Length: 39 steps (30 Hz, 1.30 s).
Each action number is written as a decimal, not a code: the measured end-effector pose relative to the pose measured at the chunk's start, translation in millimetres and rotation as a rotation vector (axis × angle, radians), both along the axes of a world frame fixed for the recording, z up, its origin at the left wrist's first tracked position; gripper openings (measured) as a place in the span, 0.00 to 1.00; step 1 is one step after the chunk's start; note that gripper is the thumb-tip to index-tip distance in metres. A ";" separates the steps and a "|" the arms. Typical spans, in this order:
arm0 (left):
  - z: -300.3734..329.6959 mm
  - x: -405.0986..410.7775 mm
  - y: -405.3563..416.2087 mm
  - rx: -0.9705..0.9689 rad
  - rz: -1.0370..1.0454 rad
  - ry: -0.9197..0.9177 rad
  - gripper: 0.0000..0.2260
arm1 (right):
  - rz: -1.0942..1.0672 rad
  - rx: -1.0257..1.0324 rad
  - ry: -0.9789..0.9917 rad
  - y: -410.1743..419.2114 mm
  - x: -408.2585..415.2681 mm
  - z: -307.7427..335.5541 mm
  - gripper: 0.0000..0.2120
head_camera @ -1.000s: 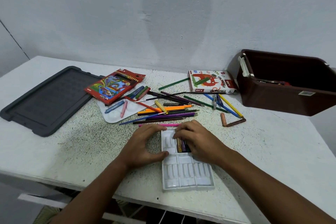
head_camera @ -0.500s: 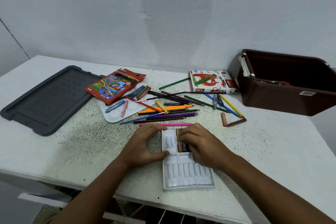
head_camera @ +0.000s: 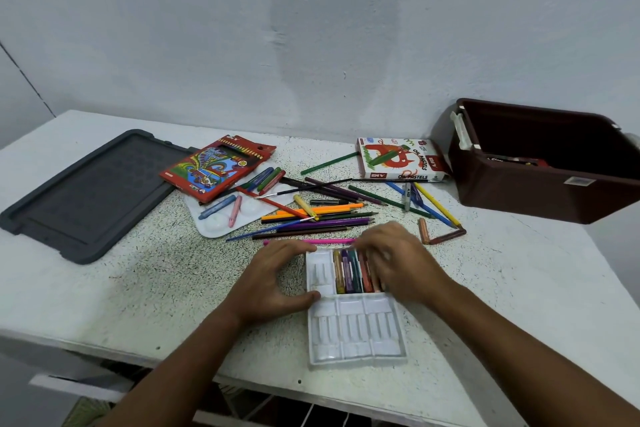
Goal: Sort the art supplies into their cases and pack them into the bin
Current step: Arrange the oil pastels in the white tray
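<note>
A white plastic pastel tray point(head_camera: 353, 336) lies in front of me, with several oil pastels point(head_camera: 349, 272) lined up in its far half. My left hand point(head_camera: 273, 281) holds the tray's left edge, thumb on its rim. My right hand point(head_camera: 401, 260) rests on the tray's far right part, fingers blurred over the pastels; whether it pinches one I cannot tell. Loose coloured pencils point(head_camera: 318, 215) lie scattered beyond the tray. The oil pastels box point(head_camera: 398, 159) and the red pencil box point(head_camera: 218, 166) lie further back. The brown bin point(head_camera: 540, 163) stands at the far right.
A dark grey bin lid point(head_camera: 90, 191) lies at the left. A white paint palette point(head_camera: 242, 215) with a few crayons sits under the red box. Two brown pastels point(head_camera: 440, 236) lie right of my right hand. The table's front edge runs just below the tray.
My right hand has slid to the right across the tray, uncovering more of the pastels in its far half. My left hand has stayed on the tray's left edge.
</note>
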<state>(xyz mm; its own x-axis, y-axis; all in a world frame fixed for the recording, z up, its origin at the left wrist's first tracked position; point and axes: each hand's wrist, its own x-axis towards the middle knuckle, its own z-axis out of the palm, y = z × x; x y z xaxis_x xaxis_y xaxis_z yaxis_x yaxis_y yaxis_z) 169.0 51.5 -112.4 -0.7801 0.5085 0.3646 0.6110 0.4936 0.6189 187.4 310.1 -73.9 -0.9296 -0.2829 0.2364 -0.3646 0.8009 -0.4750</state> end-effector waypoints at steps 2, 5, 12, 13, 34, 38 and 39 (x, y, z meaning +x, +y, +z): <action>0.4 0.3 0.1 0.001 0.002 -0.002 0.27 | -0.211 0.004 0.003 17.8 -17.7 2.2 0.12; 0.8 0.1 0.3 0.004 0.007 0.001 0.27 | -0.423 0.085 0.014 46.2 -44.6 4.8 0.12; 1.9 0.8 0.1 -0.002 0.011 -0.016 0.28 | -0.533 0.254 -0.069 52.6 -64.9 6.6 0.16; 2.0 1.1 0.2 -0.003 0.012 -0.019 0.28 | -0.544 0.280 -0.085 49.3 -66.3 6.9 0.17; 3.5 0.8 0.8 0.005 0.016 -0.057 0.29 | -0.780 0.046 -0.139 34.1 -72.2 15.9 0.15; 3.1 0.2 0.5 0.002 0.016 -0.062 0.29 | -0.685 -0.188 -0.128 35.7 -66.0 16.6 0.13; 3.0 0.2 0.3 0.002 0.015 -0.063 0.29 | -0.648 -0.220 -0.123 35.5 -63.2 17.8 0.11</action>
